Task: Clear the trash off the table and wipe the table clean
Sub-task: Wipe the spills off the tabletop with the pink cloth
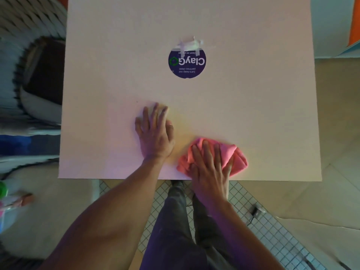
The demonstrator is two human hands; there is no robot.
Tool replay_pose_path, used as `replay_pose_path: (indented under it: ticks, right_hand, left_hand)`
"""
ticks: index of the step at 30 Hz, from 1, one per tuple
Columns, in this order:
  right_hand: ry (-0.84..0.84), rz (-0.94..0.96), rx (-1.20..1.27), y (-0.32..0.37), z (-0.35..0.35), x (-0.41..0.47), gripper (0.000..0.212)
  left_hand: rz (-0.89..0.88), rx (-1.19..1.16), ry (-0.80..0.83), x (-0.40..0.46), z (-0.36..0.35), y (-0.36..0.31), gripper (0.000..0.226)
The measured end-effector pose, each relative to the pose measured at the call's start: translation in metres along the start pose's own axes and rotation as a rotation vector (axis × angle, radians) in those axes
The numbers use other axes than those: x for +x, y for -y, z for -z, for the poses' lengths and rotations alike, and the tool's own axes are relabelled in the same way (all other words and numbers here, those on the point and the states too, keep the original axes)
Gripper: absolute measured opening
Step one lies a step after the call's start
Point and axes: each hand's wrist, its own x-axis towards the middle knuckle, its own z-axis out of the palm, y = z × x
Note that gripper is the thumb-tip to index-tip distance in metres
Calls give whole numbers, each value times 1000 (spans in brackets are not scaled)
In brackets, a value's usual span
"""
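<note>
A pale square table fills the view. My left hand lies flat on it near the middle front, fingers straight, over a small whitish scrap that peeks out past the fingertips. My right hand presses flat on a crumpled pink cloth at the table's front edge, fingers spread over it. A round dark blue sticker sits in the table's centre with bits of white tape across its far side.
A woven chair with a dark cushion stands left of the table. Coloured items lie on the floor at lower left. My legs stand on a grid mat below the front edge.
</note>
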Motion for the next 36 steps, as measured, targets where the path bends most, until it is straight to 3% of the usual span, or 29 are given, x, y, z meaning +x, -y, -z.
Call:
replay_pose_path:
  ticks: [8,16,20,25,30,32,36]
  right_hand:
    - [-67,-165,53,9,15,71,58]
    - [2,-98,2,33,-1,22,58]
    - [81,-79,-75,37,-11,-4,63]
    - [51,-203,88,61,-1,14,60]
    - [-25,-314,191,81,-2,72,58]
    - [-47,-291,171,96,-5,82,58]
    - [-20,-65,62,144,-27,40,57]
  left_hand:
    - [18,-11,57,2,0,3,48]
    - [3,-202,162,1,16,6,66]
    - [48,-225,134,-13,31,55,57]
    - [192,-78,195,-22,52,150,58]
    - [195,-17,209,-27,49,159,56]
    - [209,-17,203,-29,49,158,55]
    - [205,-9,195,-28,49,165,56]
